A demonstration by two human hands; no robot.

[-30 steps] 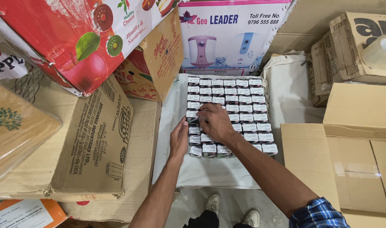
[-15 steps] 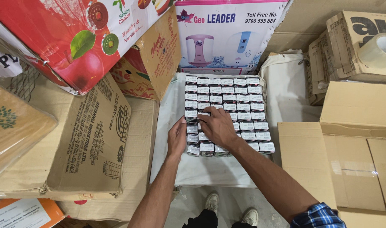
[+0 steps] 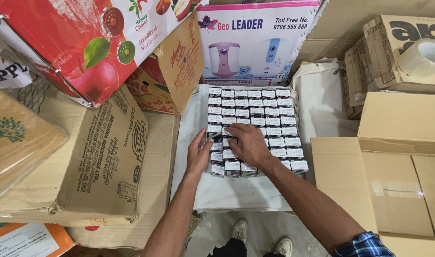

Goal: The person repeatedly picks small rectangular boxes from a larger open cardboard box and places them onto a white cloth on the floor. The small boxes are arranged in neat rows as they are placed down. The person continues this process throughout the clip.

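Taking the block of small cartons (image 3: 255, 128) as the landmark: far to its left lies a brown corrugated box (image 3: 103, 162) on its side, with a red fruit-printed box (image 3: 79, 43) leaning above it. The block itself — rows of small dark packs with white labels, packed tight — sits on a white sheet (image 3: 227, 192), its long axis running away from the person.

The left hand (image 3: 198, 152) lies flat against the block's left edge, fingers extended and together, pressing sideways on the near rows; it grips nothing. Just right of it, the right hand (image 3: 246, 143) rests on top of the block near its left front quarter, fingers spread and bent down onto the packs. Whether a fingertip has hooked one pack I cannot tell. Both hands touch the block — the packs under the right hand lie directly beneath and slightly ahead of its fingers, so that hand is nearer to them.

Right of the block stands an open brown carton (image 3: 398, 166), and behind that a roll of clear tape (image 3: 424, 57).
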